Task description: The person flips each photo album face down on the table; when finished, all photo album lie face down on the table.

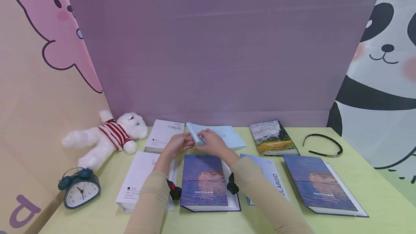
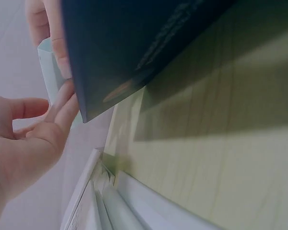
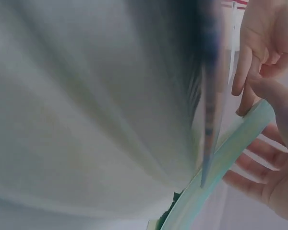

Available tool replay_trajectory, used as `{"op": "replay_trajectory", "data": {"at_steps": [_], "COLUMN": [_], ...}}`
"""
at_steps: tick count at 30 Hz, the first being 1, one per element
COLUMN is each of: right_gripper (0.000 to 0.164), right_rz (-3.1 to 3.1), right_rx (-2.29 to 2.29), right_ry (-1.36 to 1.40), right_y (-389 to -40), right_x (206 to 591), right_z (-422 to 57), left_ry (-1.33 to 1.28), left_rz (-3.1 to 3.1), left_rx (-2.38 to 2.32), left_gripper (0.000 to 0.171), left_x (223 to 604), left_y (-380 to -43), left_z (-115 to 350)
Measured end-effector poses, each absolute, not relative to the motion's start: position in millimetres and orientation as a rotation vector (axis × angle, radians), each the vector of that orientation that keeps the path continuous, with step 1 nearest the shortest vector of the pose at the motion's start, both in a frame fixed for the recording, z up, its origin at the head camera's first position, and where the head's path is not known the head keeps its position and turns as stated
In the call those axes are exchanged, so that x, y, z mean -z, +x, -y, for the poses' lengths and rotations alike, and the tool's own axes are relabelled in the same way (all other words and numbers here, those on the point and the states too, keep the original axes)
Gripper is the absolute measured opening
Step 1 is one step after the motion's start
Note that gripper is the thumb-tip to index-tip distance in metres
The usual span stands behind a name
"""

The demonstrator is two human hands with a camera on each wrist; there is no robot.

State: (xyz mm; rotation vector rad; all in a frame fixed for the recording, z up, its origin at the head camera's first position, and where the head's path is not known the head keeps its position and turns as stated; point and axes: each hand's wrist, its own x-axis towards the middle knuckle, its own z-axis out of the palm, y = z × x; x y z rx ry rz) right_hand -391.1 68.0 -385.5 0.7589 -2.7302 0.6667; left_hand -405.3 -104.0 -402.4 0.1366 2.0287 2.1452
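Pinching the blue book (image 1: 231, 137) by one edge in the right hand (image 1: 213, 143), behind the middle album (image 1: 204, 176), likely to keep that side up. Touching with the left hand (image 1: 177, 145), fingers loosely bent, maybe to steady.

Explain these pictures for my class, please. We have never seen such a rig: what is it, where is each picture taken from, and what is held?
There is no robot: a person works bare-handed, with a small black camera on each wrist. The widest picture comes from a camera on the head, looking forward and down; the other two come from the wrists.

The right hand grips one end of a light blue book; the left hand touches that end with its fingertips.

Also on the yellow-green table are a white plush bear, an alarm clock, two white books, two seascape photo albums, a book lettered "LAROID" partly hidden by the right sleeve, a landscape-covered book and a black headband.
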Motion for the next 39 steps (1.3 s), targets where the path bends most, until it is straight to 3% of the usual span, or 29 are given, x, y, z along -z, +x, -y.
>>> {"op": "replay_trajectory", "data": {"at_steps": [7,16,30,39], "right_gripper": [0.039,0.051,0.031,0.033], "right_rz": [2.688,2.734,2.600,2.494], "right_rx": [-0.565,-0.790,-0.902,-1.119], "right_ry": [0.815,0.790,0.754,0.630], "right_y": [-389.2,-391.4,-398.2,-394.2], "right_x": [372.0,355.0,324.9,313.8], "right_z": [-68.9,-78.1,-85.9,-81.0], "left_ry": [0.222,0.413,0.472,0.580], "left_rz": [-1.989,-1.985,-2.117,-2.059], "left_rx": [-2.132,-2.074,-1.902,-1.819], "left_gripper": [0.043,0.048,0.045,0.050], "left_x": [401.8,409.1,396.0,400.2], "left_y": [-404.8,-410.8,-401.1,-399.3], "left_z": [106.6,111.7,104.9,103.1]}}
